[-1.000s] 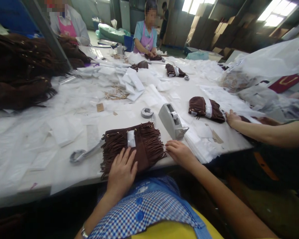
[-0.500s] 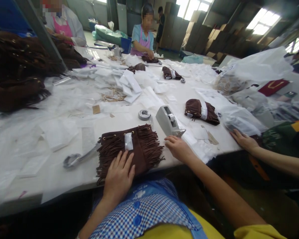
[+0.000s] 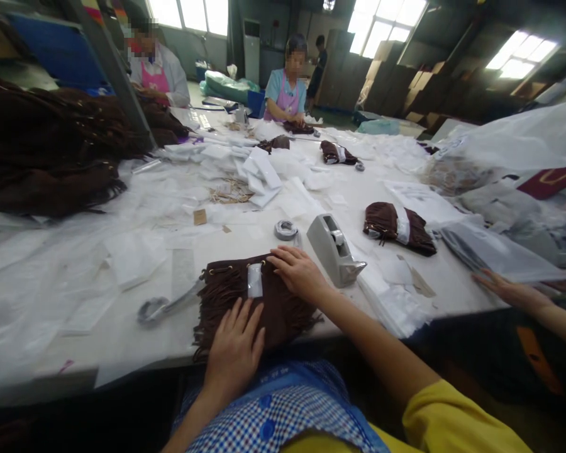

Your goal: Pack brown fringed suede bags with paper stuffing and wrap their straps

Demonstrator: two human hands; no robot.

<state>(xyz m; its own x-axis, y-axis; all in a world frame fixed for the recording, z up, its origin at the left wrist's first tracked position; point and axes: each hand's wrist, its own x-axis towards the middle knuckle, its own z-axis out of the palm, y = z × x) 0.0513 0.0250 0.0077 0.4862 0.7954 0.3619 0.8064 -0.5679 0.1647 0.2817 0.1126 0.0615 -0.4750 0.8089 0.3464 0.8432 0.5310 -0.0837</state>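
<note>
A dark brown fringed bag [image 3: 277, 308] lies flat at the table's near edge, with a strip of clear wrap [image 3: 255, 280] across its upper middle and metal eyelets along the top. My left hand [image 3: 236, 343] rests on its lower part, fingers spread and flat. On the bag's upper right lies my right hand [image 3: 298, 269], fingers stretched out over the fringe. Beside that hand stands a grey tape dispenser [image 3: 334, 251]. A rolled grey strap [image 3: 153, 311] extends from the bag's left side, and another grey coil [image 3: 285, 230] sits behind the bag.
A second wrapped brown bag [image 3: 399, 228] lies to the right, near a co-worker's hand [image 3: 514, 292] on a plastic-covered item [image 3: 495, 248]. White packets [image 3: 264, 176] and plastic sheets cover the table. Brown bags [image 3: 42, 145] are heaped at left by a metal post [image 3: 117, 75].
My right hand has moved left from beside the tape dispenser onto the bag's fringe. My left hand stays on the bag. The view has shifted, and the co-worker's hand has moved right.
</note>
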